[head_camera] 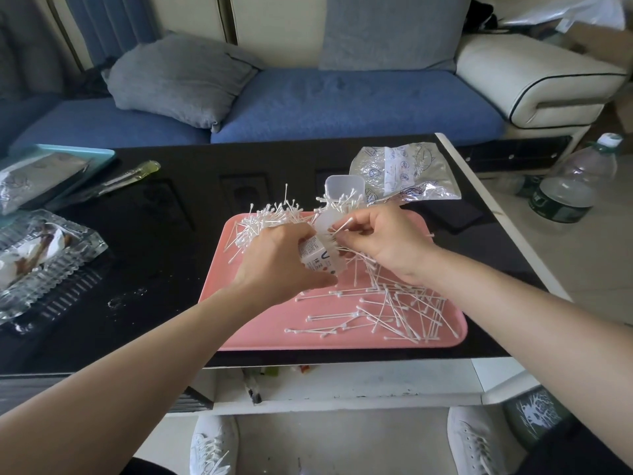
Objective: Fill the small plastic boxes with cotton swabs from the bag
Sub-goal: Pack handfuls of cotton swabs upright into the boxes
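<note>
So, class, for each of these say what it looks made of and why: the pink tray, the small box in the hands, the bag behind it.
Pink tray: probably moulded plastic, matte, with even colour and a rounded raised rim.
Small box: frosted translucent plastic, milky and half see-through at its raised lid.
Bag: thin clear plastic film, glossy, crinkled and printed.

I see bare black tabletop (154, 241) left of the pink tray (246, 337), open btwn it & the glass dish (44, 255). Tray's front-left corner is free; swabs (394, 313) litter front-right, another heap (270, 214) at far edge. The bag (404, 173) blocks beyond.
</note>
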